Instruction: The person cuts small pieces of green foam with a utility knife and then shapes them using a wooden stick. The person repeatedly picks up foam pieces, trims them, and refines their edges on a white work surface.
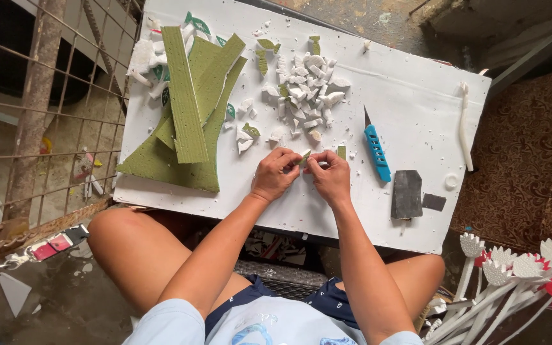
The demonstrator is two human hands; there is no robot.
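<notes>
My left hand (275, 174) and my right hand (331, 177) meet over the white board (416, 96) on my lap. Together they pinch a small green foam piece (304, 158) between the fingertips. A second small green piece (341, 152) lies just right of my right hand. Beyond the hands sits a pile of small white foam cut-outs (306, 86). Long green foam strips and offcuts (190, 108) lie stacked to the left. A blue utility knife (375, 148) rests on the board right of my right hand.
A dark sanding block (407, 193) and a small dark square (434, 202) lie near the board's right front. A white stick (465, 124) lies at the right edge. White and red foam flowers on stems (519, 271) stand lower right. A rusty wire grid (33, 115) stands on the left.
</notes>
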